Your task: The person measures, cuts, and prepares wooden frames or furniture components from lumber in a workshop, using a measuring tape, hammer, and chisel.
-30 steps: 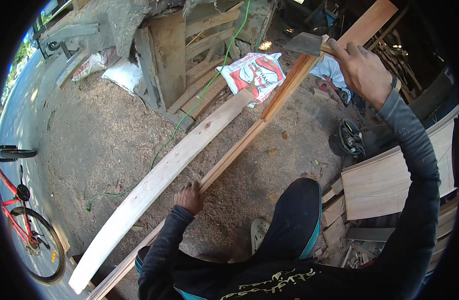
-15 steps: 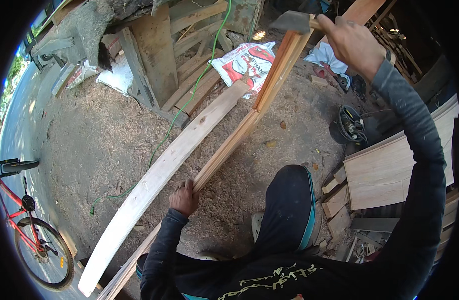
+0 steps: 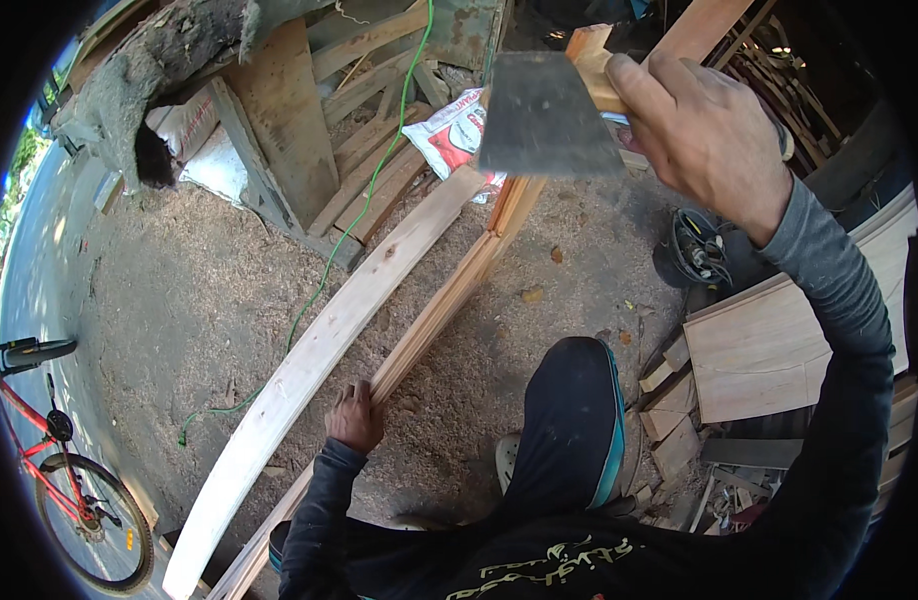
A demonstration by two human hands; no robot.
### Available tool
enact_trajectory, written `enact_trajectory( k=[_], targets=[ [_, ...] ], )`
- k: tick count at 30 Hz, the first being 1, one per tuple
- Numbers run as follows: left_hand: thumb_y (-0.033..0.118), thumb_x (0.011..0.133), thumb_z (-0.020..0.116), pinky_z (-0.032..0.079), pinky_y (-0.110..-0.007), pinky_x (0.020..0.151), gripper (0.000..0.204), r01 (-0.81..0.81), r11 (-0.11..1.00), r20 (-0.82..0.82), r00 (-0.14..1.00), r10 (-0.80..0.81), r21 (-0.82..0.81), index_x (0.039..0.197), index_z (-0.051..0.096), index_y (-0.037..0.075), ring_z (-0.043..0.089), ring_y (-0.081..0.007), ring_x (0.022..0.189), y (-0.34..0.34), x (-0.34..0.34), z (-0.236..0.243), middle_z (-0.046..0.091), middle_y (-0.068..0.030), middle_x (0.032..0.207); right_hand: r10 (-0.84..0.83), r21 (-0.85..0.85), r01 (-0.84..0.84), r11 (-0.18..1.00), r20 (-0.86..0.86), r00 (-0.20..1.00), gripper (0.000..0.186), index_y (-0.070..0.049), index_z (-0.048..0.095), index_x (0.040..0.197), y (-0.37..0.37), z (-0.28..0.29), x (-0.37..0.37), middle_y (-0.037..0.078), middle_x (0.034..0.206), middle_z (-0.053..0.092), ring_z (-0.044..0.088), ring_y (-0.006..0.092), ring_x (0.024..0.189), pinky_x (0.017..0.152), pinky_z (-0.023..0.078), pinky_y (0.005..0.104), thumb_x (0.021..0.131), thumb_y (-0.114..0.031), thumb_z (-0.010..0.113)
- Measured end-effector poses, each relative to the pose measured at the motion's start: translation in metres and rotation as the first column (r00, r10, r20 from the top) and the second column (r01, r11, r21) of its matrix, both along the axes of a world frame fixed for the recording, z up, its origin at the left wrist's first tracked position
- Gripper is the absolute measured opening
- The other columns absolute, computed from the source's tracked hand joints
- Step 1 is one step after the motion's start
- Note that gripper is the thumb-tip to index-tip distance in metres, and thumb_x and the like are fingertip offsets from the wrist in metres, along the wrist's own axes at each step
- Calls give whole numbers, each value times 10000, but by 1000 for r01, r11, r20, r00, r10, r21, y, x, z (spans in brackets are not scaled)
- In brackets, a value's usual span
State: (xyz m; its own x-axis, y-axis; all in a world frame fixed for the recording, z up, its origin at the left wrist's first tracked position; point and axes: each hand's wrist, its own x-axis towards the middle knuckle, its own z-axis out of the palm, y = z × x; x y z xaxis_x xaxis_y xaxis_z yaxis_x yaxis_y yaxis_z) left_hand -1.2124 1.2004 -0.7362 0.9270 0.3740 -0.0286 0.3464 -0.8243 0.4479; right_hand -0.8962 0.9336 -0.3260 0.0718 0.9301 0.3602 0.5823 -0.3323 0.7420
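Note:
My right hand (image 3: pixel 714 130) is closed round the yellowish handle of a putty knife, whose broad dark blade (image 3: pixel 549 118) is slightly blurred. It is over the far end of a long reddish-brown wooden piece (image 3: pixel 444 295) with grooves along its side and a step partway up. Lower down, my left hand (image 3: pixel 355 418) is wrapped round this same piece, which slants from lower left to upper right. Whether the blade touches the wood cannot be told. Just left of it, a pale plank (image 3: pixel 319 350) runs nearly parallel.
A green cord (image 3: pixel 364 215) crosses the sawdust-covered ground. Beyond lie a printed sack (image 3: pixel 447 135) and stacked boards (image 3: pixel 369 180). A red bicycle (image 3: pixel 69 490) is at left. To the right are a dark bucket of tools (image 3: pixel 694 248), a plywood sheet (image 3: pixel 769 350) and offcuts (image 3: pixel 676 440).
My right hand has turned the putty knife so its broad face shows, bringing the blade lower and nearer. My left hand stays on the wooden piece. The whole view has shifted slightly.

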Motion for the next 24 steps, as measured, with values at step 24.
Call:
enact_trajectory(
  k=[24],
  targets=[
    [237,897,659,524,-579,815,400,22,999,-16,1000,-22,-24,1224,525,49,630,-447,1038,-2,-3,-15,618,-229,1105,-316,-56,320,946,72,946,355,-60,530,1263,6,10,27,177,876,696,734,332,724,602,596,417,922,-75,628]
  ],
)
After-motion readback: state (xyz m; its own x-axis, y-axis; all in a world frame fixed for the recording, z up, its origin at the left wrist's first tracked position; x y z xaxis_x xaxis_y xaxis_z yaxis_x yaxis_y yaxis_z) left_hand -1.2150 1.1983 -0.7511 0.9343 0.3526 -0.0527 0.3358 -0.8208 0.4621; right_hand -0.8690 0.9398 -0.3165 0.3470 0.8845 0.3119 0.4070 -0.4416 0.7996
